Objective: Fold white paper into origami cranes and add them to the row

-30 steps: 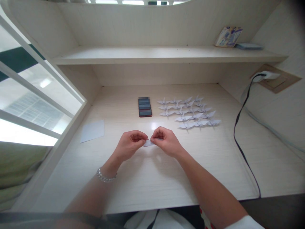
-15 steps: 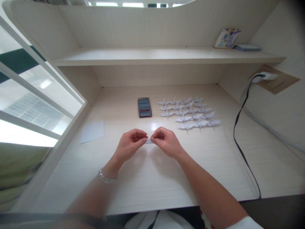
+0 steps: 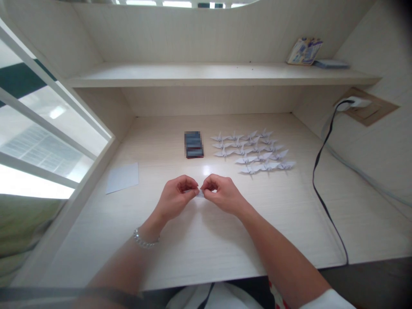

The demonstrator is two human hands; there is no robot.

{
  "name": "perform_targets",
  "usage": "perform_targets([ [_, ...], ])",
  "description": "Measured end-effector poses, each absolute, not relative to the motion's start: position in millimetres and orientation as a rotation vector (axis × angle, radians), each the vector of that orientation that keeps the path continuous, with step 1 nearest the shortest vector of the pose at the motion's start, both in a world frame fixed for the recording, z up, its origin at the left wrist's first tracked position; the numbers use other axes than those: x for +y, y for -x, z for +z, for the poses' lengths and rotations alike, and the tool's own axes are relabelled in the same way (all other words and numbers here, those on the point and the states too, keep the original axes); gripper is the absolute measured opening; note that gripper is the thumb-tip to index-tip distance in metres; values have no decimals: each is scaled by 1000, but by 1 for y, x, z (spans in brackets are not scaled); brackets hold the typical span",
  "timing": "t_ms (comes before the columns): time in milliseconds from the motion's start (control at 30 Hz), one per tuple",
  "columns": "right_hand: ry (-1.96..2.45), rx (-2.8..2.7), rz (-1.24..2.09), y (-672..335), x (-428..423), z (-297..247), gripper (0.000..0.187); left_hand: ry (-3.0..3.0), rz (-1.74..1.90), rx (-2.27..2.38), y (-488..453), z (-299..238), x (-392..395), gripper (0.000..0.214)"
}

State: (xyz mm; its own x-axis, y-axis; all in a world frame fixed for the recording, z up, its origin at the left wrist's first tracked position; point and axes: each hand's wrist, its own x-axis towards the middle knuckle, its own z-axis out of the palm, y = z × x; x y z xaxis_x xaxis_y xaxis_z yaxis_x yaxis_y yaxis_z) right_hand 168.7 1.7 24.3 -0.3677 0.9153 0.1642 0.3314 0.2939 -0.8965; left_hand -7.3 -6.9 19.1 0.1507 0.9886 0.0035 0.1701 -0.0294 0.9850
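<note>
Both left hand and right hand pinch folded paper, mostly hidden.

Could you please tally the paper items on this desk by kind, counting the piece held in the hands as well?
Paper cranes: 18
Loose paper sheet: 1
Folded paper pinched between left hand and right hand: 1
Total: 20
</note>
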Motion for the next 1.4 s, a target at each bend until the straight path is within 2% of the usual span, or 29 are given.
perform_targets([
  [200, 1141, -1823, 1190, -175, 4, 24, 19, -1366, 1007, 1220, 8, 24, -6, 12],
  [467, 1117, -1719, 1210, -187, 11, 22, 14, -1356, 1051, 1236, 14, 25, -5, 14],
  [667, 1132, -1948, 1073, -177, 7, 23, 12, -1378, 1026, 1212, 10, 22, -6, 17],
  [867, 1164, -2068, 982, -174, 6, 24, 15, -1673, 767, 1278, 13, 24, -7, 15],
  [1067, 1180, -2086, 949, -180, 9, 25, 15, -1760, 688, 1292, 23, 25, -4, 17],
  [1267, 1226, -2021, 966, -183, 11, 23, 15, -1626, 839, 1299, 27, 21, -1, 14],
  [1400, 1236, -1963, 974, -180, 10, 21, 15, -1528, 929, 1240, 19, 18, -1, 21],
])
